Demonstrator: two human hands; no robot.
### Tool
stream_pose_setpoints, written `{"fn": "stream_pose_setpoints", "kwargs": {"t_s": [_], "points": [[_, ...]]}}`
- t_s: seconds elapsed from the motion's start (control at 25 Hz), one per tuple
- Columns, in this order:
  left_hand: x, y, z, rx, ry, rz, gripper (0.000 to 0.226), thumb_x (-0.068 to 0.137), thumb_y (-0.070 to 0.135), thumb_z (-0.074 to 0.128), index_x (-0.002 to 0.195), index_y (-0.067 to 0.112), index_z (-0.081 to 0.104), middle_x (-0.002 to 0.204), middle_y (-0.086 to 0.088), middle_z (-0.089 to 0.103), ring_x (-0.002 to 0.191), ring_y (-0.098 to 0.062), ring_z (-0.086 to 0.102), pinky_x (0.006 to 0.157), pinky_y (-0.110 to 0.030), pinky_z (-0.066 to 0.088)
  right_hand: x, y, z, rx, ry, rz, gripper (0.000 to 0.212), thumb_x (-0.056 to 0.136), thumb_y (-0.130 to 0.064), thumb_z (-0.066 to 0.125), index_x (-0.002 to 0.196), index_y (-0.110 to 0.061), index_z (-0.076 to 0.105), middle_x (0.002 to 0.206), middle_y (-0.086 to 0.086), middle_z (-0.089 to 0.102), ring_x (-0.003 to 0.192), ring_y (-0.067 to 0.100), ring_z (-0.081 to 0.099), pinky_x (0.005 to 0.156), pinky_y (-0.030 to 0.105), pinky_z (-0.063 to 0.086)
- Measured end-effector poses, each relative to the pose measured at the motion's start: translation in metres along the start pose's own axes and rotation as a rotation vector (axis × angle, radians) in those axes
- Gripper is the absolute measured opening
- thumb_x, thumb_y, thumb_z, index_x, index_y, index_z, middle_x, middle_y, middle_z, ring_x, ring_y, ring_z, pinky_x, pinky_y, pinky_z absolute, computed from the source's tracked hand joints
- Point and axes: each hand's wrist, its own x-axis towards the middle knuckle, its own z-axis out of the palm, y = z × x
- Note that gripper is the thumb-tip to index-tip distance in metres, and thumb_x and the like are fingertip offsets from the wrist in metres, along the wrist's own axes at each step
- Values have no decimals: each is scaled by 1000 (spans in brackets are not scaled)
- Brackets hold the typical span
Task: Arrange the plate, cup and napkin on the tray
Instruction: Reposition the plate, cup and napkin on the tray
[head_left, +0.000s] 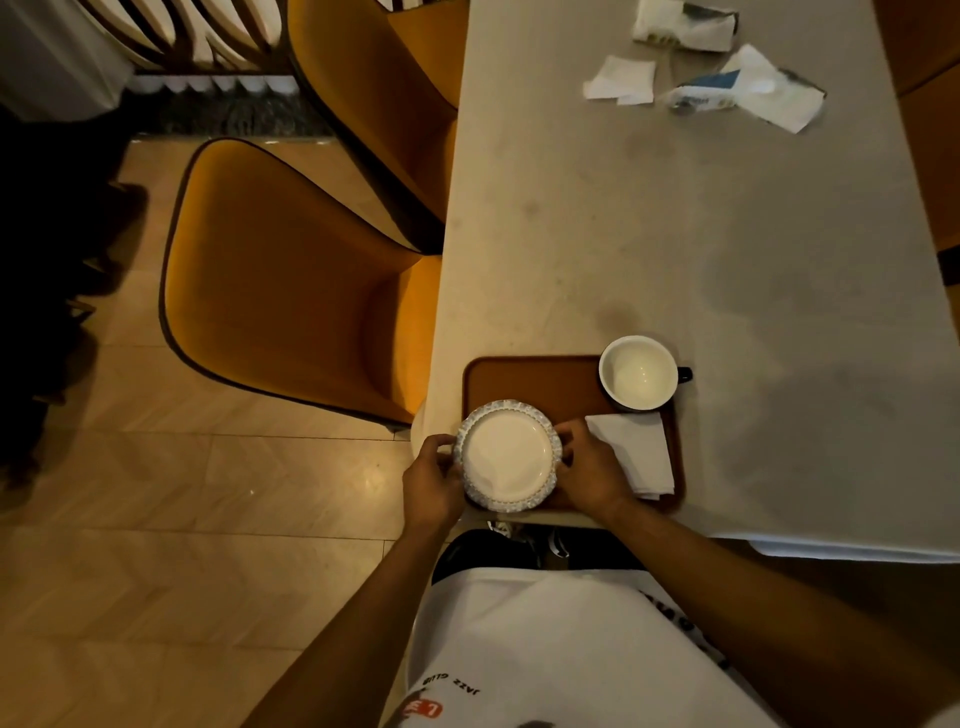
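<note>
A brown tray (530, 382) lies at the near left corner of the table. A white plate (508, 456) with a patterned blue-grey rim is at the tray's near left part, held at both sides: my left hand (432, 480) grips its left edge and my right hand (589, 470) its right edge. Whether the plate rests on the tray or hovers just above it I cannot tell. A dark cup (640, 373) with a white inside stands upright on the tray's far right corner, handle pointing right. A folded white napkin (641, 452) lies on the tray's right side, beside my right hand.
The grey table (675, 234) stretches away, with crumpled papers and tissue packets (717, 73) at its far end. Two orange chairs (291, 270) stand to the left of the table over a wooden floor. My white shirt fills the bottom of the view.
</note>
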Motion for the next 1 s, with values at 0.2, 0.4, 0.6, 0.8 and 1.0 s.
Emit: {"fn": "stream_pose_setpoints", "kwargs": {"t_s": [0.2, 0.4, 0.6, 0.8, 1.0], "points": [[0, -2, 2, 0, 0, -4, 30, 89, 0, 58, 116, 14, 60, 95, -5, 68, 81, -12, 60, 59, -12, 42, -2, 0, 1, 21, -10, -2, 31, 88, -12, 65, 115, -20, 53, 111, 3, 68, 94, 18, 62, 75, 30, 48], [-1, -3, 2, -13, -13, -16, 31, 88, 0, 59, 115, 14, 60, 95, -2, 67, 83, -13, 60, 59, -14, 44, -4, 3, 1, 24, 0, -6, 30, 88, -13, 65, 115, -19, 54, 111, 3, 68, 92, 17, 62, 75, 31, 50], [-1, -5, 5, 12, -10, -33, 29, 87, 3, 62, 113, 18, 60, 100, -5, 69, 87, -17, 62, 61, -16, 45, -7, 5, 0, 16, -12, -11, 33, 87, -12, 65, 117, -19, 53, 112, 5, 68, 96, 20, 63, 77, 33, 53], [-2, -7, 6, 20, 3, -36, 28, 88, 6, 64, 113, 18, 60, 99, -6, 71, 88, -18, 63, 65, -21, 46, -8, 5, -1, 20, -22, -22, 34, 86, -13, 66, 117, -20, 52, 110, 4, 68, 95, 21, 64, 77, 37, 54], [1, -3, 5, 53, 12, -48, 27, 86, 6, 66, 112, 14, 63, 102, -7, 70, 93, -23, 65, 76, -31, 52, -8, 3, -7, 12, -64, -29, 30, 89, -14, 63, 117, -22, 53, 110, 5, 68, 97, 23, 64, 78, 35, 52]]}}
